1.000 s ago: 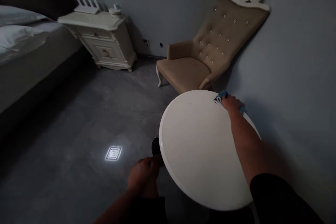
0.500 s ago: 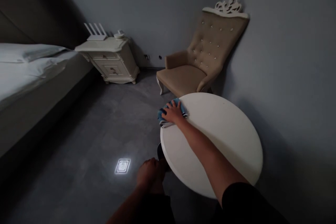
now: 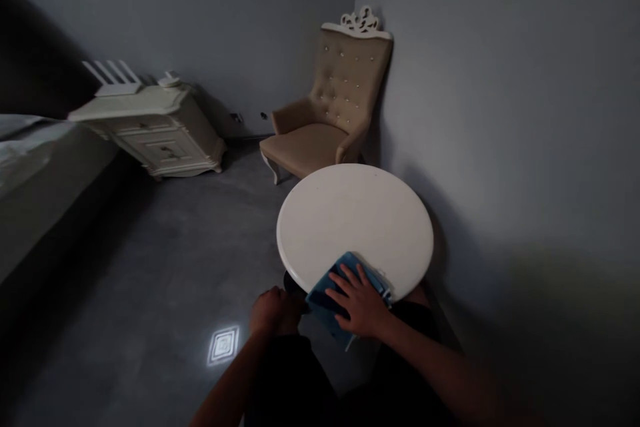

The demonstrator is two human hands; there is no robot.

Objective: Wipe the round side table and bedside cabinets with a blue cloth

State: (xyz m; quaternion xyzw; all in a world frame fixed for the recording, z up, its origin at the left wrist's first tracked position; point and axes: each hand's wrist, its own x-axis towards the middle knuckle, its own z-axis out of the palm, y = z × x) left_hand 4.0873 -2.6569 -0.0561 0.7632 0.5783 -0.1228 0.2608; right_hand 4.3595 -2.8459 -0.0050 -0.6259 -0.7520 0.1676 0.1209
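Observation:
A blue cloth (image 3: 325, 300) with a pale edge lies over the near rim of a round white table (image 3: 350, 213), part of it hanging past the rim. My right hand (image 3: 363, 307) presses flat on this cloth, fingers spread. Left of the table, my left hand (image 3: 270, 310) is closed near my bent leg, its knuckles up. Whatever its fingers may hold is hidden. A dark object (image 3: 293, 283) shows partly between that hand and the table's rim.
Behind the table stands a tan buttoned armchair (image 3: 310, 147) with a white carved top. A white nightstand (image 3: 170, 140) carries a router (image 3: 117, 88) and a small white device (image 3: 170, 80). A bed (image 3: 55, 173) is at the left, a grey wall (image 3: 500, 113) at the right.
My right hand and the cloth have moved from the table's far left edge to its near edge. The view has turned right. My left hand stays low by my leg.

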